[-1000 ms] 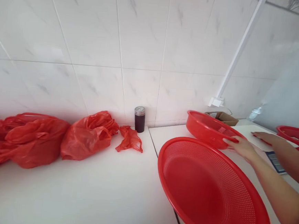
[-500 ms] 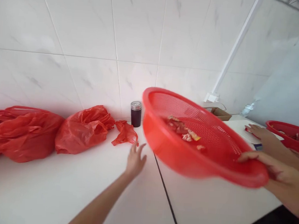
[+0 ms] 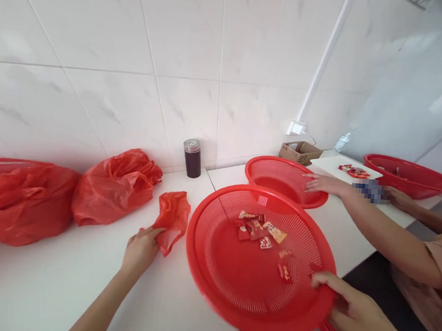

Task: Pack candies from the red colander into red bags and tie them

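My left hand pinches a small crumpled red plastic bag lying on the white counter. My right hand grips the near right rim of a large red mesh basket, which is tilted over the counter's edge. Several small red and white sachets lie inside the basket.
Another person on the right rests a hand on a second red basket. A third red basket, a cardboard box and a dark jar stand behind. Two full red bags sit by the tiled wall.
The large basket came down from mid-air toward the counter in front of me. My left hand reached forward and took hold of the small red bag, pulling it nearer.
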`<move>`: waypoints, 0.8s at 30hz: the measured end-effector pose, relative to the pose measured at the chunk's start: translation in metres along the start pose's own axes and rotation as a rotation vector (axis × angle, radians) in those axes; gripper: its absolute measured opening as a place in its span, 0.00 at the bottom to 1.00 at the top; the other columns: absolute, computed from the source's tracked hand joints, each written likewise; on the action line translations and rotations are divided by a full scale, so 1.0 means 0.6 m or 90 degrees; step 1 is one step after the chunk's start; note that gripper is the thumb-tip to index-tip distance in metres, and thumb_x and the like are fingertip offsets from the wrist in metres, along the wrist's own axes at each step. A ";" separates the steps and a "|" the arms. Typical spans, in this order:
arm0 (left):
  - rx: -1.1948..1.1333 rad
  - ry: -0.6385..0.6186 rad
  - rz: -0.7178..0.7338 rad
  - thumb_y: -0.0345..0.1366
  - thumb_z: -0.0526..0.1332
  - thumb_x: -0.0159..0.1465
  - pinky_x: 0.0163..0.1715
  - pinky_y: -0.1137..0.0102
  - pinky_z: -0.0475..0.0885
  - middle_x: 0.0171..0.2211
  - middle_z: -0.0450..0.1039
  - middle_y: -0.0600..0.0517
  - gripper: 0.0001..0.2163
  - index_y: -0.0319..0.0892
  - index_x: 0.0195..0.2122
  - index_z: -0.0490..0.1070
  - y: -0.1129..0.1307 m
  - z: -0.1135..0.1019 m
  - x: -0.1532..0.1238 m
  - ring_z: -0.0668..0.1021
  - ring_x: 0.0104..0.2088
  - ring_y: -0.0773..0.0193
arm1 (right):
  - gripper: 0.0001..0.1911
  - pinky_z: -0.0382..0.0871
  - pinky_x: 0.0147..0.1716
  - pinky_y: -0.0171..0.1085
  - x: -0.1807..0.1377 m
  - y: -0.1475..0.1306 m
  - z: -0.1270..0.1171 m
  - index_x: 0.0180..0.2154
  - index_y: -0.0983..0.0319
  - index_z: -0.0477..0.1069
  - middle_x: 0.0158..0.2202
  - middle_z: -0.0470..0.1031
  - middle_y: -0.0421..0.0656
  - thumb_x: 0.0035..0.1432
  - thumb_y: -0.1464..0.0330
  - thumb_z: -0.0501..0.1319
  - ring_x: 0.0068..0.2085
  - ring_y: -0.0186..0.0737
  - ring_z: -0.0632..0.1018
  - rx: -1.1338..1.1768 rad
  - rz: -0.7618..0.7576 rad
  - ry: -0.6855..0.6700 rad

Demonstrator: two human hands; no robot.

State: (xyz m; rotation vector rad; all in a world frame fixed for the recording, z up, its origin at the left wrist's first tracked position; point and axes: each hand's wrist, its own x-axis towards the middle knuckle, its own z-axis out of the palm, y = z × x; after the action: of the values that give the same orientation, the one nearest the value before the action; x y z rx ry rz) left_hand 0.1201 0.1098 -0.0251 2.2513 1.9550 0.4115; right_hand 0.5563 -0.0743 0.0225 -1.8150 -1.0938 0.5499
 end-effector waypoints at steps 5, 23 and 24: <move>-0.218 0.048 -0.066 0.25 0.49 0.56 0.37 0.70 0.72 0.44 0.76 0.52 0.24 0.50 0.50 0.73 -0.023 -0.019 -0.136 0.77 0.42 0.60 | 0.30 0.73 0.34 0.44 -0.002 -0.012 0.063 0.51 0.49 0.71 0.36 0.79 0.43 0.44 0.53 0.63 0.35 0.52 0.79 -0.148 0.019 -0.116; -0.689 0.054 -0.276 0.42 0.62 0.59 0.26 0.73 0.69 0.25 0.71 0.55 0.07 0.45 0.34 0.73 -0.027 -0.044 -0.290 0.72 0.24 0.66 | 0.21 0.66 0.51 0.39 -0.108 -0.145 0.440 0.56 0.55 0.60 0.52 0.72 0.44 0.62 0.71 0.51 0.51 0.37 0.74 0.107 -0.186 -0.420; -0.818 0.071 -0.331 0.43 0.63 0.59 0.21 0.75 0.65 0.21 0.66 0.58 0.08 0.44 0.31 0.71 -0.041 -0.060 -0.291 0.68 0.20 0.69 | 0.19 0.67 0.49 0.37 -0.099 -0.144 0.435 0.53 0.55 0.62 0.50 0.73 0.43 0.61 0.73 0.50 0.49 0.36 0.75 0.099 -0.199 -0.415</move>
State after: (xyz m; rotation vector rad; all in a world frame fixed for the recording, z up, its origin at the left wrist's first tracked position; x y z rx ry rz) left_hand 0.0650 -0.0613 -0.0183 0.9017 1.4538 1.2397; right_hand 0.2952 0.0151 -0.0317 -1.3133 -1.6767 1.0407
